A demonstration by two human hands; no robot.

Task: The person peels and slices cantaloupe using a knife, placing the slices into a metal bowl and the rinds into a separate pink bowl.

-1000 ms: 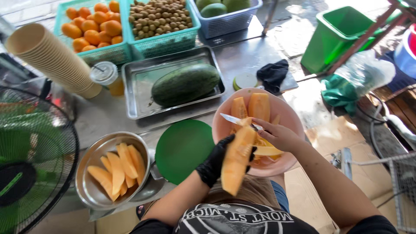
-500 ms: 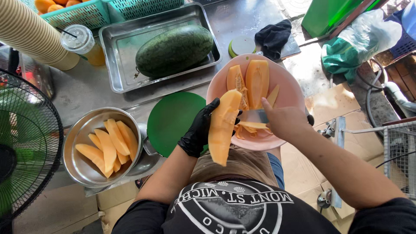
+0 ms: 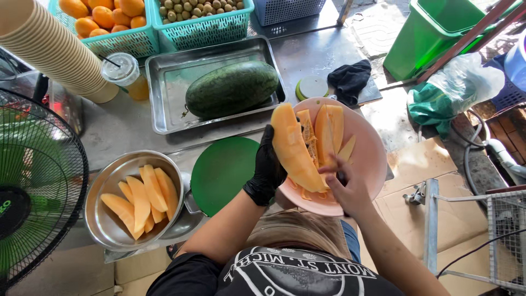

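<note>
The left hand (image 3: 267, 171), in a black glove, has its fingers curled around the back of a long orange melon wedge (image 3: 296, 148), holding it upright and tilted over the pink bowl (image 3: 372, 159) in the centre right of the frame. Held there, the wedge sheds whatever comes off it into the bowl rather than onto the counter; that is my reading, not something seen falling.

The right hand (image 3: 345, 186), bare, sits at the lower end of the wedge with fingers closed around something dark, probably a knife handle. The blade is hidden behind the fruit, so I cannot confirm the tool.

More unpeeled melon pieces (image 3: 326, 129) stand in the bowl just behind the wedge, and pale strips lie on its floor, seemingly trimmings.

At lower left, a round metal bowl (image 3: 101, 219) holds clean peeled slices (image 3: 139, 200), kept well apart from the pink bowl, which suggests finished fruit is separated from waste. Between the two bowls lies a green round board (image 3: 222, 172), bare and within reach of either hand.

Above it, a steel tray (image 3: 164, 77) carries a whole watermelon (image 3: 231, 87), which the tray rim keeps from rolling. Teal baskets of oranges (image 3: 101, 16) and small brown fruit (image 3: 200, 8) line the top edge. A stack of paper cups (image 3: 49, 49) lies at upper left, a fan (image 3: 33, 186) at the left edge.
</note>
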